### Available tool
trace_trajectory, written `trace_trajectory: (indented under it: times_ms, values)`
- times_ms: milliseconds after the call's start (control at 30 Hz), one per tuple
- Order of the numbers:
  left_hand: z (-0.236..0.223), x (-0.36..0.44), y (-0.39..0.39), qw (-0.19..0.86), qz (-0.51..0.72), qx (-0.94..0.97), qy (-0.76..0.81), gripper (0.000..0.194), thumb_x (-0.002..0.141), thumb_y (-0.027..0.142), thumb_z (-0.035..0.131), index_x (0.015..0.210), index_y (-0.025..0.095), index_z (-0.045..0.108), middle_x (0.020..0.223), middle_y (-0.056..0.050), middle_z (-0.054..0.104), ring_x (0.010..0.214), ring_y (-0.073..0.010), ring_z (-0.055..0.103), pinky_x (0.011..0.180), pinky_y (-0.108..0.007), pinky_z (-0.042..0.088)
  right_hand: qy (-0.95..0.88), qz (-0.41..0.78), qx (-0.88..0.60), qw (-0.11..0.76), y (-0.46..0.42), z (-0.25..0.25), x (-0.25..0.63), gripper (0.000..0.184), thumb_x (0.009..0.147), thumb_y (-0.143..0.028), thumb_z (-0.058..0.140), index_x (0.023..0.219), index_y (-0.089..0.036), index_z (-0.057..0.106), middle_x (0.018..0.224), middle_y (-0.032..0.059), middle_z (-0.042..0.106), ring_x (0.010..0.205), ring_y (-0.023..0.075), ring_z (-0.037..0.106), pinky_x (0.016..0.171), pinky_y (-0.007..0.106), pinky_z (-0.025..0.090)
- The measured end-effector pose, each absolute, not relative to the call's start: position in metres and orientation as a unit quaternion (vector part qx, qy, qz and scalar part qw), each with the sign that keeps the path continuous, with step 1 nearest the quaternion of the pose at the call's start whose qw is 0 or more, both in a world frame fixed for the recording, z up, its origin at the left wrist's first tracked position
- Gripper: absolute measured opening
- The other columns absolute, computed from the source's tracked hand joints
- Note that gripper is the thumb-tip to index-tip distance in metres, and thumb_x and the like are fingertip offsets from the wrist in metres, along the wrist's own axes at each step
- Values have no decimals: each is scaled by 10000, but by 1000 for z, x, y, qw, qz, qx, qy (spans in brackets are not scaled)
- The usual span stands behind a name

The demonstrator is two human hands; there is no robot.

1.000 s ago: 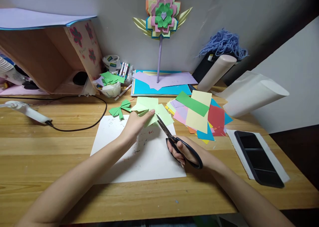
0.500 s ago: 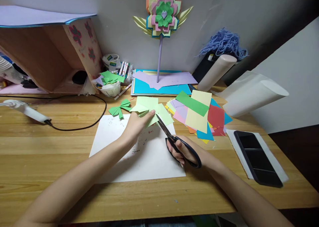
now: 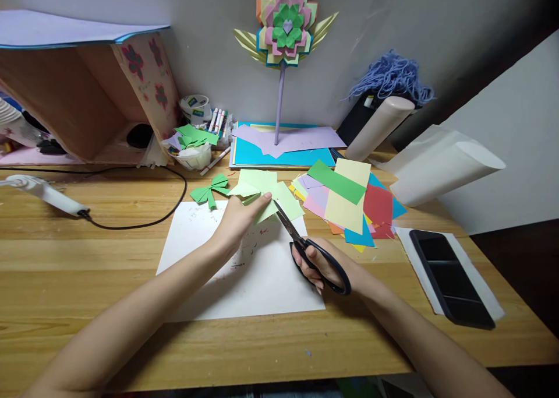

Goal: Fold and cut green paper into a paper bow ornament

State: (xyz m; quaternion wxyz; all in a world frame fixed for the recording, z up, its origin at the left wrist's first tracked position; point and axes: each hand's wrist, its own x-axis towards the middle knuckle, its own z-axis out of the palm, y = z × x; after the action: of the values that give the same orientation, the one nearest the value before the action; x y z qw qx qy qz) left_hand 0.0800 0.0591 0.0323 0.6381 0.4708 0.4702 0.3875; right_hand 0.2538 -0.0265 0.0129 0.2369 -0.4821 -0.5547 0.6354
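Observation:
My left hand [image 3: 238, 220] pinches a piece of light green paper [image 3: 267, 191] at the far edge of a white sheet [image 3: 244, 275] on the wooden desk. My right hand [image 3: 323, 267] grips black-handled scissors [image 3: 305, 243] through the loops. The blades point up and left, with their tip touching the light green paper just right of my left fingers. A darker green folded paper bow [image 3: 210, 190] lies just left of my left hand.
A pile of coloured paper squares [image 3: 349, 203] lies to the right. Behind stand a paper flower on a stick [image 3: 286, 25], stacked blue and lilac sheets [image 3: 283, 147], a cup of scraps and markers [image 3: 196, 147] and paper rolls [image 3: 437, 165]. A glue gun with cord [image 3: 43, 194] is left, a black tray [image 3: 452, 278] right.

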Motion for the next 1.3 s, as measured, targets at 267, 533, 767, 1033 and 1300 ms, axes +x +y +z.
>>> trace_trajectory:
  times_ms: [267, 533, 767, 1033, 1300]
  values:
    - [27, 79, 61, 639, 390, 473, 465, 353, 684, 407, 673, 933, 158, 647, 949, -80, 686, 804, -186, 620, 695, -279, 480, -543, 640, -488, 239, -27, 6, 256, 652, 640, -823, 354, 732, -181, 426, 432, -84, 373, 314, 52, 352, 315, 178, 309]
    - [30, 79, 61, 637, 380, 468, 480, 362, 667, 420, 683, 912, 156, 655, 944, -83, 688, 792, -185, 620, 695, -278, 476, -523, 648, -497, 244, -26, 12, 253, 639, 606, -821, 411, 696, -188, 401, 435, -84, 381, 308, 52, 372, 291, 171, 305]
    - [25, 76, 64, 649, 374, 469, 467, 405, 683, 427, 662, 970, 142, 643, 926, -92, 683, 755, -182, 621, 623, -266, 473, -521, 638, -512, 245, -25, 11, 254, 637, 617, -817, 410, 696, -184, 417, 391, -84, 383, 289, 62, 377, 293, 176, 313]
    - [31, 76, 65, 654, 357, 462, 481, 441, 634, 400, 700, 980, 134, 639, 885, -84, 688, 723, -176, 618, 608, -267, 468, -542, 635, -493, 245, -27, 7, 257, 657, 643, -826, 334, 723, -180, 429, 412, -78, 393, 302, 67, 388, 313, 177, 323]
    - [34, 78, 60, 656, 346, 473, 475, 418, 633, 403, 703, 949, 135, 649, 878, -80, 683, 692, -154, 597, 564, -232, 426, -537, 659, -461, 253, -28, 6, 254, 740, 589, -875, 231, 731, -176, 429, 432, -75, 388, 318, 70, 399, 343, 195, 374]
